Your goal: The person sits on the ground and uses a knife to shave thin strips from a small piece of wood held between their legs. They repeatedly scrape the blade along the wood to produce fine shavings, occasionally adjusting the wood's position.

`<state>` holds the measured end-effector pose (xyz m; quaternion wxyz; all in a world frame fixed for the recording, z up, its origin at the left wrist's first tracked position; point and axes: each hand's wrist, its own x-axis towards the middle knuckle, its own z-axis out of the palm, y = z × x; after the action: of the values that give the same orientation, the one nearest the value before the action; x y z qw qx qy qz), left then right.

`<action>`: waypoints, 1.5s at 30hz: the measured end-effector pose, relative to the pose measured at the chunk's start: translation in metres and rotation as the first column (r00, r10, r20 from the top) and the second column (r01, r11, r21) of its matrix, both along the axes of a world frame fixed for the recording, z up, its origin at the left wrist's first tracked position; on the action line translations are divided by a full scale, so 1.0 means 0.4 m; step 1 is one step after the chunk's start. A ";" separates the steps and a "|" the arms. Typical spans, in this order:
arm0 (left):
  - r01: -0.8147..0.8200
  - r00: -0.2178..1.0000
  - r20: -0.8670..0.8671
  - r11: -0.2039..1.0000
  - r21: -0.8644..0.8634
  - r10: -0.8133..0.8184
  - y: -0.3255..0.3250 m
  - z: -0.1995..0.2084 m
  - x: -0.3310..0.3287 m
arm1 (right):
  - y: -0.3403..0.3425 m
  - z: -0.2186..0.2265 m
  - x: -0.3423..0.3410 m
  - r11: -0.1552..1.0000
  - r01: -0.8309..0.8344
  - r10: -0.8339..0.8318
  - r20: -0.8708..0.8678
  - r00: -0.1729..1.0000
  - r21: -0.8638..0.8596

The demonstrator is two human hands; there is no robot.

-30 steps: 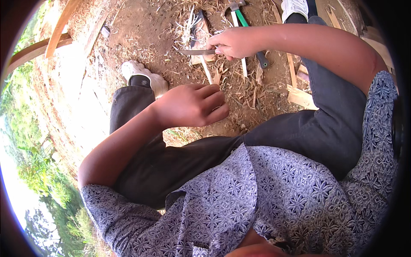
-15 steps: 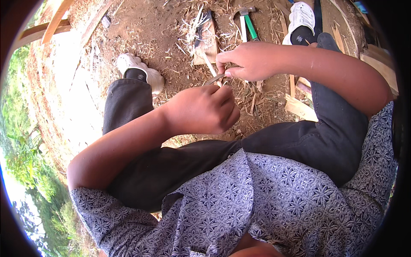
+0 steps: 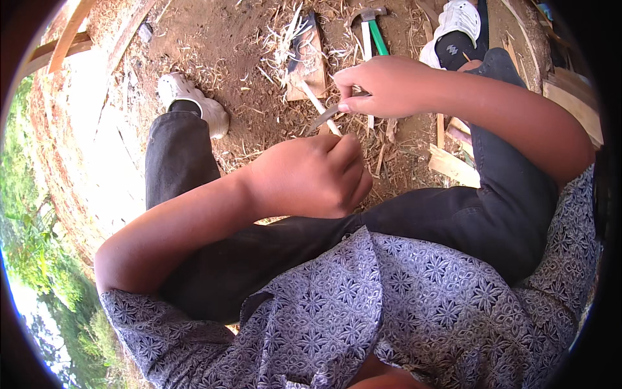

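Observation:
My left hand [image 3: 311, 175] is closed in a fist around the near end of a thin pale wooden stick [image 3: 316, 102]. The stick points away from me, toward a small wooden board [image 3: 315, 72] on the ground. My right hand [image 3: 385, 85] pinches a knife, whose dull blade [image 3: 324, 119] lies across the stick just beyond my left knuckles. How the knife's handle sits in my fingers is hidden. Curled pale shavings [image 3: 291, 40] are heaped at the board's left side, next to a dark patch on it.
A claw hammer [image 3: 377, 40] with a green handle lies beyond my right hand, a pale wood strip [image 3: 367, 44] beside it. Split wood pieces [image 3: 453, 166] lie near my right leg. Shavings litter the brown dirt between my white shoes [image 3: 194, 107].
My left hand has shifted slightly nearer and to the right. The blade now sits farther from the left fist, with more of it showing. My left foot has moved a little left in view.

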<state>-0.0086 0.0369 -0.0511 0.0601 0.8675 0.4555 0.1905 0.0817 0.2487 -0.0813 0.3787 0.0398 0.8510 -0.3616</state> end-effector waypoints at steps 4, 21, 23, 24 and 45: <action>-0.027 0.998 0.050 0.999 0.020 0.026 -0.010 -0.026 0.013 | 0.003 0.063 -0.001 0.999 -0.032 0.033 -0.006 0.999 0.031; -0.048 0.994 0.099 0.999 -0.001 0.048 0.010 -0.031 0.030 | 0.013 -0.130 0.015 0.969 0.054 -0.021 -0.138 0.990 0.240; -0.060 0.992 0.107 0.998 -0.002 0.060 0.005 -0.036 0.030 | 0.011 -0.132 0.002 0.973 0.038 -0.006 -0.139 0.990 0.227; -0.064 0.992 0.112 0.998 -0.001 0.064 0.003 -0.039 0.031 | 0.015 -0.125 0.001 0.982 0.048 -0.025 -0.126 0.992 0.185; -0.004 0.997 0.082 0.998 -0.070 0.010 -0.019 -0.033 0.041 | -0.046 0.013 0.029 0.996 -0.011 0.012 -0.014 1.000 0.089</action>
<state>0.0078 0.0291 -0.0641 0.1084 0.8548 0.4619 0.2103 0.0931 0.2302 -0.0762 0.3725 0.0491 0.8692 -0.3215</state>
